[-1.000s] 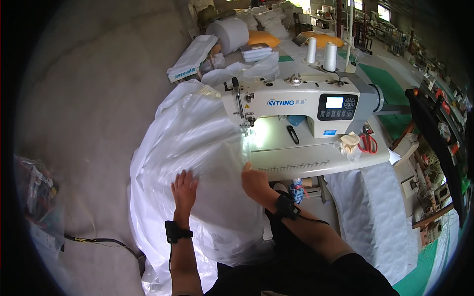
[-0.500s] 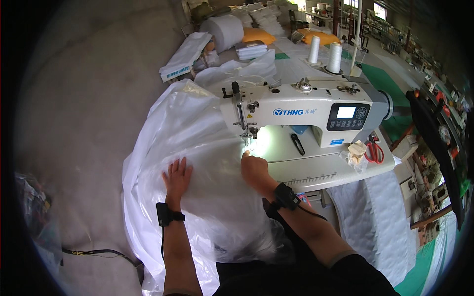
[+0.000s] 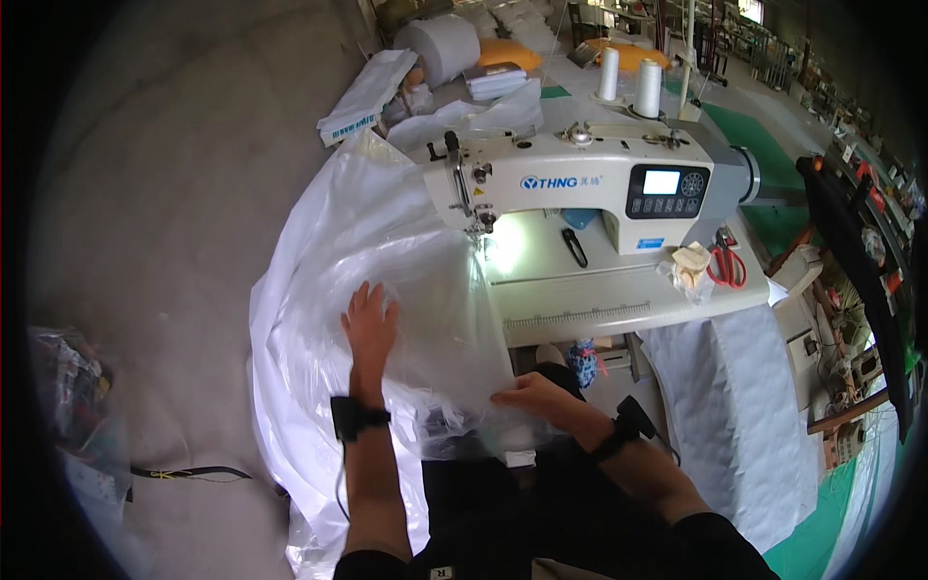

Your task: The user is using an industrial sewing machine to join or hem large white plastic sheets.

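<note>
A large white, translucent plastic sheet [image 3: 319, 242] drapes over the left end of the sewing machine table and hangs down toward me. My left hand [image 3: 370, 324] rests on it, fingers spread. With thumb and fingers closed, my right hand [image 3: 527, 394] pinches the sheet's right edge, below the table's front edge. From there the edge runs up to the needle area [image 3: 480, 227] of the white sewing machine [image 3: 570, 174], where a lamp glows. The exact state of the sheet under the presser foot is too small to tell.
On the machine bed lie a black thread snipper [image 3: 574, 247], a crumpled cloth bundle [image 3: 689, 266] and red-handled scissors [image 3: 727, 266]. Two white thread cones [image 3: 648, 89] stand behind. White quilted fabric [image 3: 725, 406] hangs at the right. A dark cable [image 3: 188, 473] crosses the floor.
My right hand has moved from beside the needle down toward me and now pinches the sheet's edge. The left hand has shifted slightly right and up. The view has shifted a little.
</note>
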`<state>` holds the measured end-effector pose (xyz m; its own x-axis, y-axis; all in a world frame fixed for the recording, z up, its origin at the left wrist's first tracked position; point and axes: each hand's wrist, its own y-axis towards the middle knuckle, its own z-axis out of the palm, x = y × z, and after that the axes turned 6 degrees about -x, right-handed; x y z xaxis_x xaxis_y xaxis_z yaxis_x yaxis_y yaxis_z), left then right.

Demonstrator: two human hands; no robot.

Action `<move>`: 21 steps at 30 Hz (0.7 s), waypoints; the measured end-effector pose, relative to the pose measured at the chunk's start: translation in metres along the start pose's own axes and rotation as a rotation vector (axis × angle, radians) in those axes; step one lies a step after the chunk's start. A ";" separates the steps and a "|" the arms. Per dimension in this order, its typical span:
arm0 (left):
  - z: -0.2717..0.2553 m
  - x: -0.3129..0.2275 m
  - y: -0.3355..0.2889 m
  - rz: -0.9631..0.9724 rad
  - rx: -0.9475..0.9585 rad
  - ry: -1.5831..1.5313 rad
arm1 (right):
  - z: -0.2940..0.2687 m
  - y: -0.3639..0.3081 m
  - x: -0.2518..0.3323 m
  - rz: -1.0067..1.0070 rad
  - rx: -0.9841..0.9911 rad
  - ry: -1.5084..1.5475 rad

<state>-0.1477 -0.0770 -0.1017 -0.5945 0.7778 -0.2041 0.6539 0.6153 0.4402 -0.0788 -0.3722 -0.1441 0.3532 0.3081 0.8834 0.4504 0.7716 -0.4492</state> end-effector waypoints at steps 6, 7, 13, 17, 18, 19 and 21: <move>0.015 0.087 -0.156 -0.200 -0.361 -0.029 | -0.005 -0.032 -0.011 -0.147 0.083 0.054; 0.019 0.106 -0.183 -0.329 -0.328 0.064 | -0.005 -0.037 -0.012 -0.143 0.082 0.054; 0.065 0.183 -0.288 -1.334 0.287 -0.692 | 0.017 -0.053 -0.002 -0.064 -0.027 0.525; 0.090 0.144 -0.304 -1.462 0.401 -1.263 | 0.021 -0.042 -0.026 -0.022 0.018 0.452; 0.100 0.151 -0.307 -1.351 0.527 -1.651 | 0.022 -0.042 -0.032 0.019 0.036 0.389; 0.107 0.140 -0.298 -1.351 0.540 -1.663 | 0.021 -0.047 -0.039 0.020 0.022 0.381; 0.111 0.103 -0.263 -1.171 0.335 -2.123 | 0.019 -0.059 -0.049 -0.800 -0.122 -0.619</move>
<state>-0.3294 -0.1444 -0.3360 0.3054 -0.8335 -0.4605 0.6949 0.5257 -0.4907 -0.1379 -0.4225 -0.1585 -0.5590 -0.0129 0.8291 0.4613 0.8261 0.3238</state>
